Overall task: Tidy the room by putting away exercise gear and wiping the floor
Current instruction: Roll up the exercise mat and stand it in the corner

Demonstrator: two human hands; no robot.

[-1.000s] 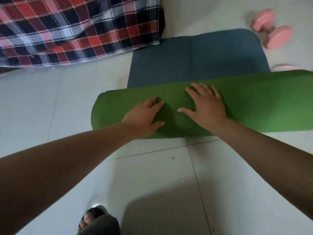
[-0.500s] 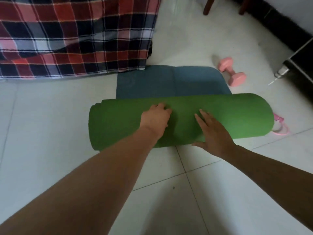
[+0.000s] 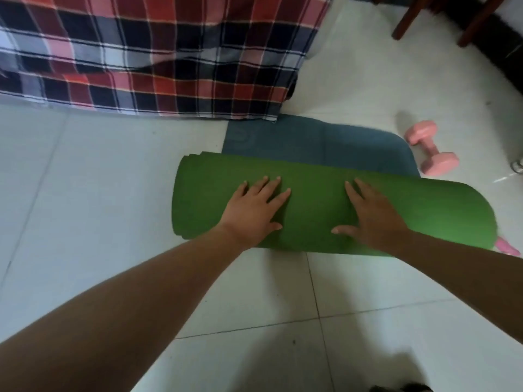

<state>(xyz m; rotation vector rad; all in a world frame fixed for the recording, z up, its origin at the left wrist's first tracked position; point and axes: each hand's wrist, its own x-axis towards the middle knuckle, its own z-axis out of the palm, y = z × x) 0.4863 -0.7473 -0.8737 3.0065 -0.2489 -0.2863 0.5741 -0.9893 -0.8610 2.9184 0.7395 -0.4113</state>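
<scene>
A thick green roll of exercise mat lies across the white tiled floor. Its unrolled end, blue-grey on top, stretches a short way beyond the roll toward the bed. My left hand rests flat on the roll left of centre, fingers spread. My right hand presses flat on it right of centre. A pink dumbbell lies on the floor just past the mat's right far corner. A pink object peeks out from under the roll's right end.
A red, navy and white checked bedcover hangs down to the floor at the top left, touching the mat's far edge. Wooden chair legs and dark furniture stand at the top right. White floor tiles surround the mat.
The roll has moved farther from me, leaving less blue-grey mat flat. Both hands shifted on top of it and are spread flat again. The view has pulled back and tilted up.
</scene>
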